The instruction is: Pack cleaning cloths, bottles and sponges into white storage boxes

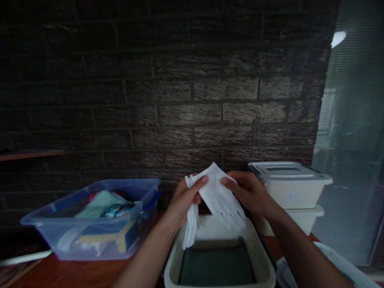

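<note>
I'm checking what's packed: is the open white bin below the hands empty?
Not empty: a dark green item lies inside the white bin.

Reddish table (75, 274), bluish bin (49, 234), pale tubs (210, 233)

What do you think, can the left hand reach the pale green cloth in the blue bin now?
Probably yes: the pale green cloth lies in the open blue bin, near the left forearm. The left hand, though, is busy with white gloves.

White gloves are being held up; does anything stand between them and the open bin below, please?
Nothing visible does: the left hand and right hand hold the gloves above the uncovered bin.
</note>
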A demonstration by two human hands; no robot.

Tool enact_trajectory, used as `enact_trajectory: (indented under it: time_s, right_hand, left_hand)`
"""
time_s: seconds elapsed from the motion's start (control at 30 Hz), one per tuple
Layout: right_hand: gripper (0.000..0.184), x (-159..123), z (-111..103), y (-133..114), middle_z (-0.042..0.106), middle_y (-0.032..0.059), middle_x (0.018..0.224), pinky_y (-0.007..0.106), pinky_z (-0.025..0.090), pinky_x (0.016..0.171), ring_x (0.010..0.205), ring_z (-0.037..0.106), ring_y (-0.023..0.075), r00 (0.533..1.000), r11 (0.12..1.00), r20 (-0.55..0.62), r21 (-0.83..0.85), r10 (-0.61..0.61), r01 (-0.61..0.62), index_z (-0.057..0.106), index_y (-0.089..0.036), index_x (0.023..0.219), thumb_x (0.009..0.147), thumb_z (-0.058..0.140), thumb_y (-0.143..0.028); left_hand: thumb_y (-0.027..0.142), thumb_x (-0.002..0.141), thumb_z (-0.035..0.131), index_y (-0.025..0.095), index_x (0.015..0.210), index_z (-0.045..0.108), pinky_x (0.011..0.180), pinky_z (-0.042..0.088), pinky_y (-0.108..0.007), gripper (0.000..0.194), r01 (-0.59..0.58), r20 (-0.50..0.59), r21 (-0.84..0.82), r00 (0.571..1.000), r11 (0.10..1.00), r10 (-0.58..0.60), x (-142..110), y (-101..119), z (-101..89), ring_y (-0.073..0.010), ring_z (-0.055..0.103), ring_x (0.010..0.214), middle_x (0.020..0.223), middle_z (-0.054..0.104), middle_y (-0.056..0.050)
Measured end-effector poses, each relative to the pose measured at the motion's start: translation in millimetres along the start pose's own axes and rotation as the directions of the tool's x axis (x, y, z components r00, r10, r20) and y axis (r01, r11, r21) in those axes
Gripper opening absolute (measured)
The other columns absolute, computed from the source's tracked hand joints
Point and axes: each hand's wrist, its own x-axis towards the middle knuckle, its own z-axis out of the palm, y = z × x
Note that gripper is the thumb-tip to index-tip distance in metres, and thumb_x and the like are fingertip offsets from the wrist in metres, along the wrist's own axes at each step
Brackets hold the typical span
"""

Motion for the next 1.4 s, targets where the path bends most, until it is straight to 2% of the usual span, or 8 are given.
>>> enact_trajectory:
  time_s: [0.3, 0.57, 0.77, 0.9, 1.0, 1.1, 1.23, 1.4]
  right_hand:
    - [0.044, 1.2, -12.7, 6.8, 0.048, -0.0032, 0.058, 0.024, 0.023, 0.047, 0.051, 0.035, 0.0092, 0.994, 0.996, 0.064, 0.023, 0.085, -0.086, 0.061, -0.02, 0.066, 0.093, 0.067, -0.053]
    - [0.036, 2.8, -28.6, 12.0, 0.074, 0.0075, 0.074, 0.022, 0.046, 0.052, 0.059, 0.064, 0.0118, 0.947, 0.975, 0.259, 0.068, 0.189, -0.213, 0.077, -0.012, 0.085, 0.092, 0.072, -0.047]
    - [0.034, 1.6, -44.7, 24.3, 0.08, 0.0126, 0.088, 0.027, 0.058, 0.061, 0.073, 0.076, 0.0206, 0.869, 0.917, 0.362, 0.08, 0.337, -0.39, 0.078, -0.011, 0.096, 0.082, 0.084, -0.042]
    - [0.038, 5.9, -40.3, 26.6, 0.079, 0.013, 0.097, 0.027, 0.057, 0.066, 0.081, 0.075, 0.0186, 0.929, 0.95, 0.252, 0.082, 0.272, -0.3, 0.076, -0.012, 0.107, 0.088, 0.077, -0.046]
    - [0.049, 9.8, -23.5, 25.1, 0.073, 0.0118, 0.123, 0.029, 0.056, 0.087, 0.105, 0.07, 0.0182, 0.972, 0.975, 0.157, 0.116, 0.172, -0.192, 0.069, -0.018, 0.127, 0.086, 0.081, -0.041]
    - [0.063, 10.3, -1.4, 24.8, 0.071, 0.0096, 0.127, 0.034, 0.051, 0.099, 0.113, 0.066, 0.0201, 0.957, 0.96, 0.269, 0.22, 0.113, -0.175, 0.063, -0.02, 0.135, 0.079, 0.087, -0.036]
    - [0.053, 6.5, 20.1, 28.1, 0.074, 0.0057, 0.11, 0.032, 0.052, 0.086, 0.096, 0.067, 0.0201, 0.891, 0.949, 0.439, 0.215, 0.119, -0.232, 0.071, -0.016, 0.122, 0.078, 0.087, -0.041]
    - [0.043, 3.3, 23.2, 34.1, 0.071, 0.001, 0.079, 0.025, 0.044, 0.065, 0.07, 0.059, 0.0146, 0.91, 0.966, 0.361, 0.075, 0.205, -0.247, 0.079, -0.011, 0.094, 0.079, 0.083, -0.051]
  left_hand:
    - [0.037, 0.073, 0.088, 0.017, 0.08, 0.069, 0.042, 0.032, -0.016, 0.028, -0.316, -0.22, 0.08, 0.92, 0.945, 0.326, 1.1, 24.3, -12.0, -0.0059, 0.048, 0.048, 0.062, 0.059, 0.005]
    - [0.039, 0.073, 0.087, 0.015, 0.085, 0.071, 0.049, 0.043, -0.019, 0.032, -0.366, -0.319, 0.171, 0.858, 0.915, 0.403, 0.3, 35.6, -20.8, -0.0103, 0.056, 0.056, 0.069, 0.064, 0.001]
    - [0.039, 0.077, 0.085, 0.016, 0.085, 0.072, 0.055, 0.044, -0.019, 0.027, -0.424, -0.283, 0.229, 0.832, 0.876, 0.477, 1.6, 36.0, -27.4, -0.0094, 0.055, 0.058, 0.069, 0.064, 0.002]
    - [0.038, 0.08, 0.083, 0.017, 0.085, 0.074, 0.057, 0.043, -0.019, 0.024, -0.41, -0.197, 0.272, 0.862, 0.871, 0.467, -0.2, 34.4, -26.9, -0.009, 0.054, 0.06, 0.071, 0.064, 0.002]
    - [0.039, 0.081, 0.083, 0.017, 0.083, 0.074, 0.056, 0.041, -0.018, 0.024, -0.383, -0.117, 0.297, 0.894, 0.875, 0.432, -2.7, 32.1, -23.4, -0.009, 0.053, 0.06, 0.07, 0.064, 0.002]
    - [0.04, 0.081, 0.083, 0.016, 0.082, 0.075, 0.055, 0.04, -0.019, 0.025, -0.341, -0.04, 0.316, 0.927, 0.885, 0.372, -5.2, 29.4, -19.8, -0.0098, 0.053, 0.058, 0.068, 0.064, 0.002]
    - [0.04, 0.081, 0.082, 0.016, 0.082, 0.075, 0.056, 0.043, -0.02, 0.024, -0.332, 0.033, 0.376, 0.938, 0.865, 0.345, -7.1, 25.6, -17.1, -0.0108, 0.055, 0.059, 0.07, 0.067, 0.001]
    - [0.04, 0.083, 0.08, 0.016, 0.084, 0.076, 0.056, 0.043, -0.02, 0.023, -0.373, 0.004, 0.464, 0.908, 0.804, 0.418, -4.9, 25.1, -19.3, -0.0117, 0.057, 0.061, 0.072, 0.069, 0.0]
